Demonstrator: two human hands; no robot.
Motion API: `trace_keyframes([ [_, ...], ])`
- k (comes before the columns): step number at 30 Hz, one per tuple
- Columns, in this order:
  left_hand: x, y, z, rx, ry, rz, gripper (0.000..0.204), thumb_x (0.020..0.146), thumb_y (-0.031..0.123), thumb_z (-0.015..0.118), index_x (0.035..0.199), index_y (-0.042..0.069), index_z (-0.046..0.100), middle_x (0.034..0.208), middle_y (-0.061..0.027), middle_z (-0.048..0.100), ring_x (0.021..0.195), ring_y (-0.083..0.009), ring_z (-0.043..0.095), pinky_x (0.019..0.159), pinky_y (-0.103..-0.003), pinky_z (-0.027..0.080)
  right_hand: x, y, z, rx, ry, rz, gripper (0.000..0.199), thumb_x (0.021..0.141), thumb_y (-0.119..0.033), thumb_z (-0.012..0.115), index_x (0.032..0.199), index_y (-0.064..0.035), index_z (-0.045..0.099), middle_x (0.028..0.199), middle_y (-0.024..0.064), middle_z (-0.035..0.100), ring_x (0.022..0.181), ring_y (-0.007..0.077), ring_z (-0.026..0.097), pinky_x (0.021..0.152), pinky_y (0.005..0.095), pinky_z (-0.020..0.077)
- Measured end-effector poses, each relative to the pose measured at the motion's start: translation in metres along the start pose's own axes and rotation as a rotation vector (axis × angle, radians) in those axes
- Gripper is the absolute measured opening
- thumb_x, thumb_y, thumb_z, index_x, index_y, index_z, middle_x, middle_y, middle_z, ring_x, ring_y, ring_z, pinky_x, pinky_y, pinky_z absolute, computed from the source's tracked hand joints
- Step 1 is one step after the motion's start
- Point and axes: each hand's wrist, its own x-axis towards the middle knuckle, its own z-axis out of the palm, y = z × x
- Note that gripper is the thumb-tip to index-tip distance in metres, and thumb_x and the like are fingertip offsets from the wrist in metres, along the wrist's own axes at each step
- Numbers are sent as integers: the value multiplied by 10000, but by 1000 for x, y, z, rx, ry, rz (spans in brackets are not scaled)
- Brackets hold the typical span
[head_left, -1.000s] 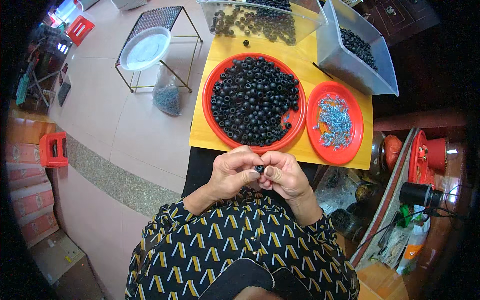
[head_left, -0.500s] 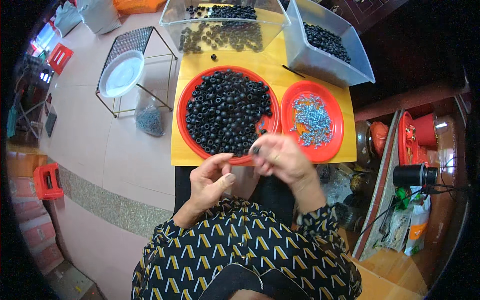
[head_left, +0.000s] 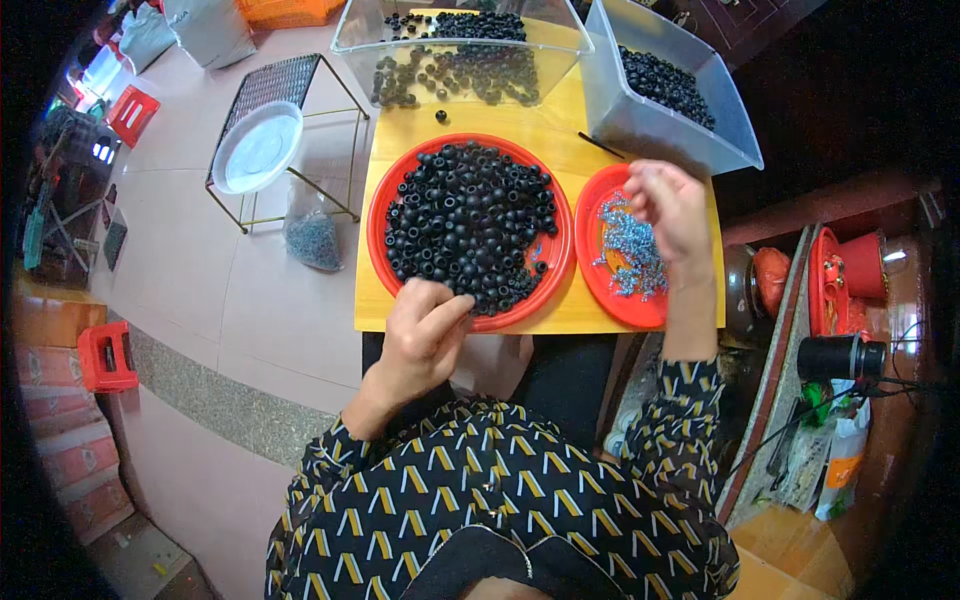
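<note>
Small round black parts [head_left: 470,205], each with a hole, fill a round red plate [head_left: 377,240] on the yellow table. My left hand [head_left: 425,330] is closed at this plate's near edge, thumb and forefinger pinched against the black parts; what they hold, if anything, is hidden. Over the far side of a smaller oval red plate [head_left: 592,265], my right hand [head_left: 668,210] is raised with its fingers drawn together. Anything between those fingertips is too small to make out. Tiny silvery-blue metal pieces [head_left: 632,250], perhaps screws, lie heaped in that plate.
Two clear plastic bins, one at the back [head_left: 460,75] and one at the right [head_left: 680,130], hold more black parts. A single black part [head_left: 441,116] and a thin black stick [head_left: 600,145] lie on the yellow table [head_left: 540,118]. Left stands a rack [head_left: 270,85] with a white basin [head_left: 258,147].
My right hand has moved away and rightward from the black parts to above the oval plate. My left hand's fingers have closed into a pinch at the round plate's edge. The view has shifted slightly.
</note>
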Motion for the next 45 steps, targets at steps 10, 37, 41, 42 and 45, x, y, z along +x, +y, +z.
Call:
trace_keyframes([
  [10, 72, 6, 50, 356, -315, 396, 105, 608, 124, 559, 700, 73, 567, 739, -38, 493, 741, -204, 455, 656, -314, 347, -74, 22, -6, -614, 114, -103, 146, 818, -114, 565, 847, 26, 598, 648, 37, 570, 560, 65, 495, 497, 247, 406],
  [37, 75, -5, 62, -141, -184, 84, 158, 608, -27, 591, 760, 7, 615, 753, -91, 555, 678, -203, 537, 621, -303, 417, -66, 49, -22, -527, 69, -132, 81, 769, -26, 565, 843, -18, 597, 728, 57, 570, 626, 141, 529, 558, 266, 426],
  [41, 51, 2, 38, -829, -171, -387, 137, 706, -73, 571, 834, -44, 612, 872, -94, 558, 701, -155, 571, 589, -250, 449, -67, 45, -27, -196, 81, 32, 85, 810, -37, 552, 876, 4, 587, 719, -7, 561, 612, 50, 502, 531, 197, 407],
  [42, 44, 3, 34, -1212, -116, -577, 133, 727, -85, 554, 840, -44, 610, 891, -95, 552, 721, -157, 571, 593, -255, 454, -68, 44, -25, -81, 79, 72, 93, 813, -33, 549, 891, 4, 584, 721, 7, 565, 608, 58, 506, 532, 194, 411],
  [45, 22, 4, 29, -1469, -62, -682, 152, 751, -31, 584, 899, 1, 598, 917, -119, 539, 730, -193, 561, 618, -266, 455, -71, 43, -23, 322, -23, 183, 107, 813, -32, 556, 911, 5, 580, 727, 25, 570, 607, 79, 520, 534, 196, 421],
])
